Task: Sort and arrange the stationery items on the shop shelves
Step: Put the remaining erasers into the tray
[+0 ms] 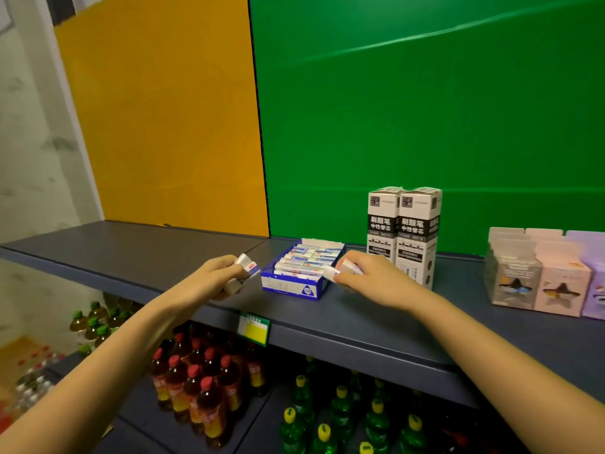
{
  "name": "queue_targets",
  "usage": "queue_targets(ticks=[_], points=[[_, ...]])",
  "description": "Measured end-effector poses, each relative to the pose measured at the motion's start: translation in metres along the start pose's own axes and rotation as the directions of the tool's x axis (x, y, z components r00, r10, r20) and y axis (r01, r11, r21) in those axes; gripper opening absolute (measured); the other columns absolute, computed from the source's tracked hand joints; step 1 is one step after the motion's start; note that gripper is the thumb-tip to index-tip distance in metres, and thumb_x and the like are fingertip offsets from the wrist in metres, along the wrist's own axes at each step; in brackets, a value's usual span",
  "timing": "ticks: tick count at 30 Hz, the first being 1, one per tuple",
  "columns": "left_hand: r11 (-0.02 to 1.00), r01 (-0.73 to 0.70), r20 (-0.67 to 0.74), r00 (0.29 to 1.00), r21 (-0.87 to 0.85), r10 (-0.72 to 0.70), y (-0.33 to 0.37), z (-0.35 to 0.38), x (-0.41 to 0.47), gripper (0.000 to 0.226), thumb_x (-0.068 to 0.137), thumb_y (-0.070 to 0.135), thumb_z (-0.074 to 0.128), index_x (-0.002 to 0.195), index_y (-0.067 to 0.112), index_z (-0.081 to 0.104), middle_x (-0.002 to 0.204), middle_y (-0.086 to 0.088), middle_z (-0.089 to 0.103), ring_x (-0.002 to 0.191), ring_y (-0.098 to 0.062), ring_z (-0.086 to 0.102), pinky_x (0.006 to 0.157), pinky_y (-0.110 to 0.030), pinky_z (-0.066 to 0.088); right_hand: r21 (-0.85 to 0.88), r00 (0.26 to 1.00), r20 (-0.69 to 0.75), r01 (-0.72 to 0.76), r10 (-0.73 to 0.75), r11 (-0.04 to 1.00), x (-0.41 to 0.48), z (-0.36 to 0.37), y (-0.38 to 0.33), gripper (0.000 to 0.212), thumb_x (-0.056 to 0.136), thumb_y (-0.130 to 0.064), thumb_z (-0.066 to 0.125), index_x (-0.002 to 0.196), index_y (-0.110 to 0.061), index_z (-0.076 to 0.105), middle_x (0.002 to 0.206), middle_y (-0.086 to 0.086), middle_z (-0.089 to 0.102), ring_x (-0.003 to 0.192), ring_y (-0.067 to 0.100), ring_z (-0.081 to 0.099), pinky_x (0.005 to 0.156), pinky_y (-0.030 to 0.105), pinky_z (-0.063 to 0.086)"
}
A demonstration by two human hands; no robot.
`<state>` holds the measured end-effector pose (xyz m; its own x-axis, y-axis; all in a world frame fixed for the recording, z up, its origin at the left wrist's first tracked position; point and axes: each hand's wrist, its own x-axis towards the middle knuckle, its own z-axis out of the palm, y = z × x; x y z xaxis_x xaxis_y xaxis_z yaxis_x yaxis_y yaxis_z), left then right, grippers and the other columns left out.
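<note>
White wrapped erasers (pixel 245 271) fill your curled left hand (pixel 214 278); your right hand (pixel 376 280) pinches another. Loosen either beside the blue cardboard tray (pixel 291 291) and they may spill.

- Open eraser box (pixel 291 288) sits mid-shelf (pixel 163 253), near the front edge.
- Your left hand (pixel 216 276) is just left of it, holding loose erasers (pixel 244 273); your right hand (pixel 376 276) is just right, holding a single eraser (pixel 347 268).
- Two tall boxes (pixel 404 237) stand side by side, behind and right of the eraser box.
- Cartons (pixel 537 276) are in a row further right, apart.
- Label (pixel 253 329) hangs on the shelf's front edge; bottles (pixel 203 381) stand on the level beneath.
</note>
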<state>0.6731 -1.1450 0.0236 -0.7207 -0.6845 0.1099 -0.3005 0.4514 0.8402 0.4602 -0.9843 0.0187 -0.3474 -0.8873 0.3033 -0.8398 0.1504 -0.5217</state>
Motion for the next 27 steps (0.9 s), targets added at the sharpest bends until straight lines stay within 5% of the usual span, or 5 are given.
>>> queue_targets(ticks=[14, 20, 22, 24, 27], points=[[0.981, -0.195, 0.215, 0.958, 0.0, 0.19, -0.011, -0.003, 0.108, 0.022, 0.086, 0.035, 0.053, 0.09, 0.013, 0.049, 0.075, -0.001, 0.046, 0.064, -0.009, 0.038, 0.056, -0.018, 0.032, -0.131, 0.998, 0.06, 0.024, -0.016, 0.991, 0.082, 0.019, 0.002, 0.035, 0.081, -0.035, 0.065, 0.108, -0.014, 0.063, 0.11, 0.006, 0.067, 0.092, 0.019, 0.06, 0.082, 0.033, 0.048], [0.945, -0.314, 0.396, 0.883, 0.093, 0.254, -0.019, -0.009, 0.141, 0.034, 0.085, 0.037, 0.057, 0.098, 0.006, 0.049, 0.09, -0.001, 0.06, 0.081, 0.0, 0.059, 0.067, -0.02, 0.046, -0.156, 0.996, 0.082, -0.031, 0.044, 0.987, 0.094, 0.026, 0.001, 0.034, 0.077, -0.037, 0.07, 0.1, -0.012, 0.065, 0.105, 0.006, 0.069, 0.095, 0.021, 0.063, 0.082, 0.033, 0.05], [0.892, -0.402, 0.459, 0.845, 0.207, 0.274, -0.02, -0.01, 0.151, 0.026, 0.088, 0.036, 0.054, 0.1, 0.013, 0.05, 0.097, -0.003, 0.061, 0.09, -0.01, 0.059, 0.072, -0.026, 0.047, -0.167, 0.995, 0.074, -0.05, 0.063, 0.985, 0.096, 0.028, -0.001, 0.029, 0.076, -0.036, 0.071, 0.097, -0.016, 0.066, 0.102, 0.004, 0.069, 0.093, 0.019, 0.063, 0.078, 0.031, 0.048], [0.8, -0.51, 0.512, 0.801, 0.316, 0.308, -0.019, -0.009, 0.156, 0.012, 0.091, 0.037, 0.048, 0.09, 0.025, 0.045, 0.092, 0.009, 0.059, 0.082, -0.003, 0.056, 0.064, -0.016, 0.043, -0.179, 0.995, 0.059, -0.073, 0.085, 0.981, 0.097, 0.03, -0.002, 0.026, 0.075, -0.034, 0.072, 0.095, -0.017, 0.067, 0.101, 0.004, 0.07, 0.092, 0.019, 0.064, 0.077, 0.032, 0.048], [0.558, -0.67, 0.608, 0.721, 0.49, 0.333, -0.015, -0.007, 0.162, 0.015, 0.092, 0.046, 0.042, 0.092, 0.031, 0.038, 0.092, 0.016, 0.053, 0.078, -0.003, 0.051, 0.063, -0.019, 0.039, -0.188, 0.989, 0.037, -0.132, 0.141, 0.973, 0.096, 0.033, -0.002, 0.029, 0.073, -0.033, 0.073, 0.092, -0.012, 0.067, 0.097, 0.006, 0.071, 0.092, 0.021, 0.064, 0.078, 0.036, 0.049]])
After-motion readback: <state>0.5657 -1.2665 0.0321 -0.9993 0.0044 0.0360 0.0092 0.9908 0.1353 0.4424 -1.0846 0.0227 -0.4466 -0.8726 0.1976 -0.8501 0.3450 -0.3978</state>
